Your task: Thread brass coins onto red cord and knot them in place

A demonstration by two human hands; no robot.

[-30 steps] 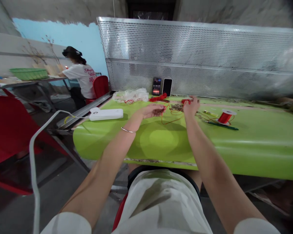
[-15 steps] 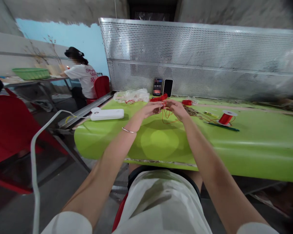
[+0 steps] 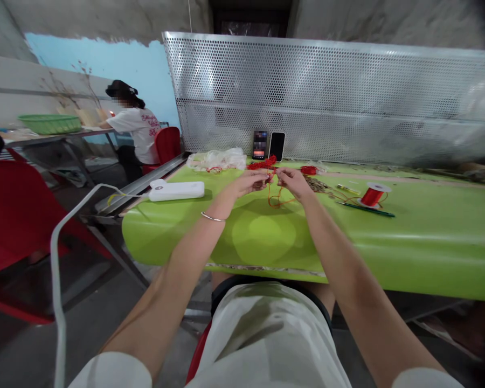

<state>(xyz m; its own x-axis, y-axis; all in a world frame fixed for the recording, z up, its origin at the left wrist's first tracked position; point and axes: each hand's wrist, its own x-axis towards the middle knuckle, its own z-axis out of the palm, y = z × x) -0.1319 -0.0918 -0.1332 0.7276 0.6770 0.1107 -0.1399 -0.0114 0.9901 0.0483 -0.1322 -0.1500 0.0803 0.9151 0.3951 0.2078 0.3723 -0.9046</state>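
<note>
Above the green tabletop, my left hand (image 3: 250, 182) pinches red cord, its fingers bent inward. Close on its right, my right hand (image 3: 293, 182) also has thumb and fingers pressed together on the cord. A loop of the thin red cord (image 3: 275, 206) hangs down between the two hands toward the table. Whatever small knot or piece sits at my fingertips is too small to make out. Just behind them lies a tangled bundle of red cord (image 3: 262, 163). A pile of small brownish pieces (image 3: 316, 184) is beside my right hand.
Right of my hands are a spool of red thread (image 3: 372, 195), a dark green pen (image 3: 366, 209) and a yellow item (image 3: 348, 189). Two phones (image 3: 277, 146) lean at the back. On the left lie a white power bank (image 3: 177, 190) and plastic bag (image 3: 218, 159). A co-worker (image 3: 135, 126) sits far left.
My hands have drawn slightly apart at the fingertips, the right one shifting a little. The hanging cord loop has changed shape. Everything on the table stays in place.
</note>
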